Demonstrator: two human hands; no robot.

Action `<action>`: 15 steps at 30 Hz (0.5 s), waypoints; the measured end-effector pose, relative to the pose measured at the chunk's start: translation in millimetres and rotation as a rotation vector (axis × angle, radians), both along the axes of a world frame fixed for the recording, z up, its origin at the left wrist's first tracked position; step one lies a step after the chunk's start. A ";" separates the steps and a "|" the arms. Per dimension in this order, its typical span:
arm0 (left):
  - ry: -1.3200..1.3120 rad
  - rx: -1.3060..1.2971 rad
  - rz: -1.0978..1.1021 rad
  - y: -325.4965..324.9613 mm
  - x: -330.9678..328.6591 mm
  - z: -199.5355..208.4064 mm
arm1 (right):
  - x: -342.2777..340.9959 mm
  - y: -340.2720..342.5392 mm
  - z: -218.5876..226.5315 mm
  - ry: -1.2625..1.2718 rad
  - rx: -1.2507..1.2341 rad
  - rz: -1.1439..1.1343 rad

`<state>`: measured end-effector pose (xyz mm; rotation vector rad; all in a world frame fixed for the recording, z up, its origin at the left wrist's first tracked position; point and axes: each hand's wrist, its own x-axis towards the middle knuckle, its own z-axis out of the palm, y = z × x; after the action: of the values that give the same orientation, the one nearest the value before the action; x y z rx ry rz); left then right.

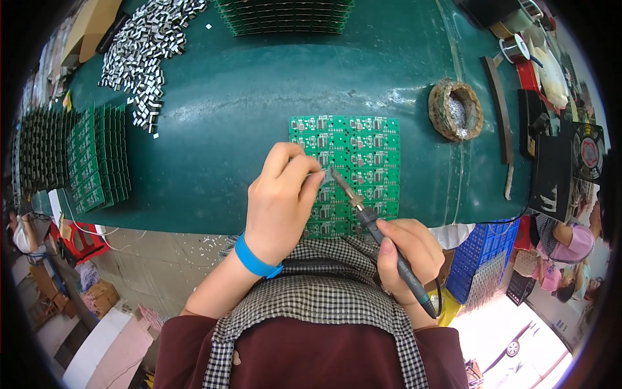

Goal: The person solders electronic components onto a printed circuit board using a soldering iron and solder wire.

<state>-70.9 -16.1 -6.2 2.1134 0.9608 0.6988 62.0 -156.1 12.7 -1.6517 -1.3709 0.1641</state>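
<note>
I see the right hand (421, 253) curled round a soldering iron (368, 217), tip at the circuit board (376, 159); the left hand (278, 201) pinches nearly closed, on what, if anything, I can't tell.

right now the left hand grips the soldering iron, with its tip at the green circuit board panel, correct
Wrong hand: in the head view, the right hand grips the soldering iron, with its tip at the green circuit board panel.

Green worktable (214, 117) spanning view; greyish floor (155, 259) below; blue crate (478, 253) right; glaring daylight-white patch (489, 340) lower right.
</note>
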 end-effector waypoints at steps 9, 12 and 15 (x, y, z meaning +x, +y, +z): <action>-0.007 -0.009 -0.022 -9.3 -4.6 -3.4 | -1.4 -5.1 1.1 -0.015 0.043 0.003; 0.010 0.014 -0.015 -9.9 -4.3 -3.1 | -1.6 -4.2 0.4 -0.016 0.023 0.017; 0.022 0.040 -0.017 -10.8 -4.8 -4.2 | -2.8 -5.7 -0.4 -0.022 0.020 0.018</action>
<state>-75.7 -26.9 -10.4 2.1662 0.9470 0.6927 59.2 -161.8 12.3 -1.6294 -1.4001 0.1419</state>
